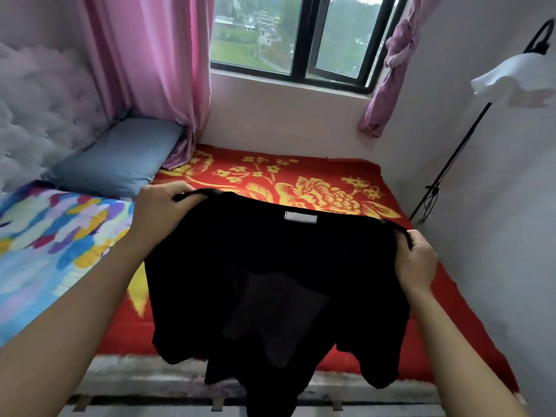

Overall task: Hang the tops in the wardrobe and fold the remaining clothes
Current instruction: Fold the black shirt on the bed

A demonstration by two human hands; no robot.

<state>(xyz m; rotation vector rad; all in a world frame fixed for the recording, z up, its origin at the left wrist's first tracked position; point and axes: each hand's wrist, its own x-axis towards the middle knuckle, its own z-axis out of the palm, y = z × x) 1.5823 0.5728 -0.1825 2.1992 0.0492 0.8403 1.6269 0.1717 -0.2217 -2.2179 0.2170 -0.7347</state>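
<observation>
A black garment [270,281] with a small white label near its top edge hangs spread out in the air over the bed [316,188]. My left hand [162,212] grips its upper left corner by a thin strap. My right hand [416,260] grips the upper right corner the same way. The garment's lower part droops past the bed's front edge and hides the bed beneath it. No wardrobe or hanger is in view.
A red blanket with yellow flowers covers the bed. A colourful quilt [51,236] and a blue pillow [117,158] lie at the left by a tufted headboard. A floor lamp [481,115] stands at the right wall. Pink curtains [150,70] flank the window.
</observation>
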